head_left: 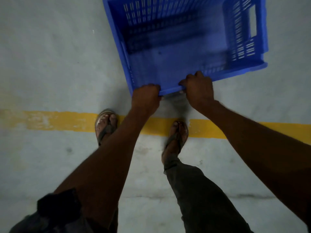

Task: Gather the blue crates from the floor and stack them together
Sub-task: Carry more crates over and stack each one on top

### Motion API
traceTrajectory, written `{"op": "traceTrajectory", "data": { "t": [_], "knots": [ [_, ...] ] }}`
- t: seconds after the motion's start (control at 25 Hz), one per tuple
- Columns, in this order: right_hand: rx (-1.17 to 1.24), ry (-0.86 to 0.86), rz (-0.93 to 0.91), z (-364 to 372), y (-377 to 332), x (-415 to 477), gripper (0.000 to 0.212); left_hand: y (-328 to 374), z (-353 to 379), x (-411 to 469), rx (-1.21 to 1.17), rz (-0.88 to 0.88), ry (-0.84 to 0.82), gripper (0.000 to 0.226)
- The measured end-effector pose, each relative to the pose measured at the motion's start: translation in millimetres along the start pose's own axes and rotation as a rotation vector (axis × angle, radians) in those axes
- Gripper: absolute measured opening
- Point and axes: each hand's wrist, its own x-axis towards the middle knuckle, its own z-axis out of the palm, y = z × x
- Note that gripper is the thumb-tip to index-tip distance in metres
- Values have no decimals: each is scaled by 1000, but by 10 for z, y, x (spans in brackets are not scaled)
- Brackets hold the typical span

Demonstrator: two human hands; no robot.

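One blue plastic crate (181, 47) with slotted walls and a handle cut-out fills the upper middle of the head view; its top runs out of frame. It is empty and sits skewed, its near rim angled up to the right. My left hand (146, 96) is closed over the near rim close to the crate's left corner. My right hand (198, 88) grips the same rim a short way to the right. Whether the crate rests on the floor or is lifted, I cannot tell. No other crate is in view.
The floor (50, 64) is pale grey concrete. A painted yellow line (67, 121) crosses it from left to right under my feet. My two feet in sandals (106, 123) stand on that line, just behind the crate.
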Motion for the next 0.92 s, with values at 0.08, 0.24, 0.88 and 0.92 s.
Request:
{"op": "traceTrajectory", "data": {
  "t": [0.08, 0.24, 0.88, 0.92],
  "knots": [
    [37, 27, -33, -484, 27, -107, 25, 130, -400, -45, 36, 52, 21, 32],
    [200, 107, -114, -1903, 49, -436, 33, 393, -1655, -350, 12, 123, 249, 46],
    [378, 579, -544, -5353, -1757, -3696, 46, 223, -5605, -4848, -144, -102, 231, 54],
    [341, 670, -631, -5414, -2072, -3852, 43, 120, -5636, -5088, -63, -115, 287, 51]
  ]
}}
